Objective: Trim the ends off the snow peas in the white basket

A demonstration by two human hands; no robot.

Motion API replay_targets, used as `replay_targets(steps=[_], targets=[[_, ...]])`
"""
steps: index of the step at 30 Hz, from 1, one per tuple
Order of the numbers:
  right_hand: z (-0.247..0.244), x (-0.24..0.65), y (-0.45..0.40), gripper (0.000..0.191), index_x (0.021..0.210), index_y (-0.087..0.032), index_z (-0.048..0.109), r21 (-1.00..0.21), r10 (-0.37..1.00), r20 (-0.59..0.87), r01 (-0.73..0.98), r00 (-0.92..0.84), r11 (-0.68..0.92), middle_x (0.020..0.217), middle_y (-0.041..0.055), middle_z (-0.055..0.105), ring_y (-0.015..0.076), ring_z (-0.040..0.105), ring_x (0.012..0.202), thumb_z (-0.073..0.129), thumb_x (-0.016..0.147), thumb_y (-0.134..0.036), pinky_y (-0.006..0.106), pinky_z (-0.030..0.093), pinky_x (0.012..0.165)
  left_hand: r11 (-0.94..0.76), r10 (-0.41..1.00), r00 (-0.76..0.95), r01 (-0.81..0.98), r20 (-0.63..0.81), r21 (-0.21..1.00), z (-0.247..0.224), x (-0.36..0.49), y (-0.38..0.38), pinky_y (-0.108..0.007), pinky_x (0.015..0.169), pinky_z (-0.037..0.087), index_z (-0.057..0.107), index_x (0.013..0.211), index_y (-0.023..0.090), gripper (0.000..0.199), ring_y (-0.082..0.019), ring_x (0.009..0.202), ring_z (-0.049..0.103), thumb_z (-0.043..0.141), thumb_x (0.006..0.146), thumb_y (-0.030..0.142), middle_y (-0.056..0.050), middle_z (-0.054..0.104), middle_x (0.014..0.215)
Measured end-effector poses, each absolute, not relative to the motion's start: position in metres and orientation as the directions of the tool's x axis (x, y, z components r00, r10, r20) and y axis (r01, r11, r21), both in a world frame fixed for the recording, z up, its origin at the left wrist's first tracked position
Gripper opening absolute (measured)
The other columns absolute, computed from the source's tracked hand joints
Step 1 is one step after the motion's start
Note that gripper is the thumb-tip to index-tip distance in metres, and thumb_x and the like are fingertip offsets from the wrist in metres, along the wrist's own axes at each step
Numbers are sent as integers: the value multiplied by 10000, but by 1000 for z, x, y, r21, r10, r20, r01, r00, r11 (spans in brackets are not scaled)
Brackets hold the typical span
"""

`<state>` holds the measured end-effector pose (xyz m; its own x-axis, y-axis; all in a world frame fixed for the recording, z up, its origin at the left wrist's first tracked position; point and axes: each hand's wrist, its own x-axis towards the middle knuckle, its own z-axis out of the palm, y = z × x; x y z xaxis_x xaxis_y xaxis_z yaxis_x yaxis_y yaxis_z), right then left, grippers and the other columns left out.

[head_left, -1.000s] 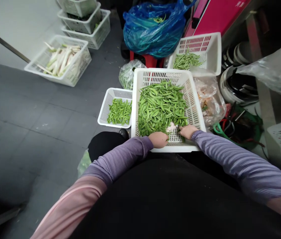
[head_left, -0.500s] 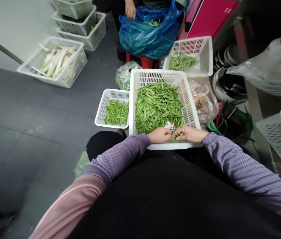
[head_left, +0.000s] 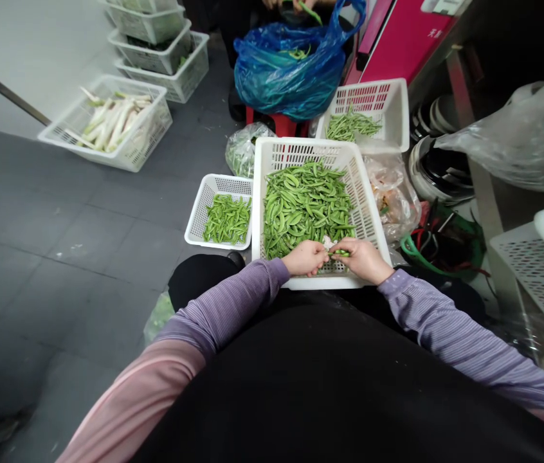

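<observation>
While both bare hands met over the near end of the large white basket (head_left: pixel 379 239), the right hand (head_left: pixel 366 260) had its thumb and fingers closed on a few green pods (head_left: pixel 339 253). The left hand (head_left: pixel 305 258) had its fingers curled in, their tips just beside that bunch — whether they also pinched a pod, I could not tell. The held pods lay between the two hands, low inside the large basket's near rim, their long axis running roughly sideways, along that rim, with one end toward the left fingertips.

The main pea-pod heap (head_left: pixel 305 199) filled the middle and left of the large basket, straight ahead of the hands and a little to the left, its pods pointing every which way. Of the two hands, the left was the nearer, right at the heap's near edge; the right was over by the large basket's near right corner. Something pale (head_left: pixel 327 243), too small to name, showed just beyond the fingertips.

Against the large basket's left side was a small white basket (head_left: pixel 195 222) with more green pods (head_left: pixel 226 220) in it, on the left hand's side. Past the large basket's far end stood a blue plastic bag (head_left: pixel 286 77) — and behind that bag, partly cut off, a co-worker's hand (head_left: pixel 307 5) with a green piece
</observation>
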<state>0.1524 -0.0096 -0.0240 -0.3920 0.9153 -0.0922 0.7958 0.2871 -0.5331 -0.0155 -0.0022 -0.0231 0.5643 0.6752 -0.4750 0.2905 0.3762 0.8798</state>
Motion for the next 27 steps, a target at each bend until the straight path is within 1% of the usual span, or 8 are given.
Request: replay_targets(steps=[3,5,9,14,17,21,24,27], targets=[[-25,154,-11,158,705,-175,657,-789,964,-97,609,-247,77,727,32,632,162,566,683,639,651,-323,295,430,665,316,702,575,278,-420,907,-23,-18,-1,-141,344,309,472,668,134,177,-29,326,361,354,800,136,75,380,459],[-26,154,-14,230,697,-172,642,-887,982,-154,453,-112,-88,621,3,596,135,524,572,675,591,-374,279,416,571,242,666,583,422,-466,874,-28,-19,2,-162,383,350,514,680,132,188,-47,363,404,366,789,168,51,417,471],[-28,157,-21,328,720,-166,601,-953,947,-252,118,201,-279,460,-58,482,75,393,404,722,511,-388,222,315,414,-185,670,512,816,-537,548,-44,-21,7,-235,601,457,624,722,117,175,-155,670,592,469,714,196,-74,614,685],[-24,171,-23,313,687,-164,573,-966,922,-243,8,300,-257,443,-65,471,64,390,390,738,488,-340,205,297,394,-378,671,543,836,-505,398,-50,-23,6,-267,742,461,658,888,146,270,-201,880,598,429,754,194,-110,624,950],[-22,176,-22,316,700,-164,580,-970,922,-215,40,322,-240,444,-64,473,65,391,394,736,494,-346,205,301,394,-348,738,545,812,-397,468,-47,-24,5,-264,807,448,563,1108,124,394,-186,920,580,470,729,176,-133,532,1123],[-22,170,-23,344,737,-158,599,-956,941,-227,127,249,-264,459,-53,484,74,401,404,730,510,-380,219,319,406,-365,755,647,546,-104,754,-38,-19,3,-229,850,425,408,1259,147,498,-128,909,554,468,770,218,-103,453,1244],[-23,164,-24,359,778,-152,609,-941,952,-218,214,216,-264,470,-48,475,81,388,409,700,551,-415,233,319,412,-244,663,728,428,-172,870,-31,-14,2,-207,720,454,520,1114,153,323,-85,715,558,405,823,233,-46,600,1024],[-20,163,-25,336,813,-146,622,-879,974,-136,431,183,-203,515,-19,495,105,419,442,636,635,-432,251,341,430,-107,587,733,491,-343,865,-27,-15,4,-183,539,415,590,889,133,283,-61,475,471,325,855,226,8,604,671]])
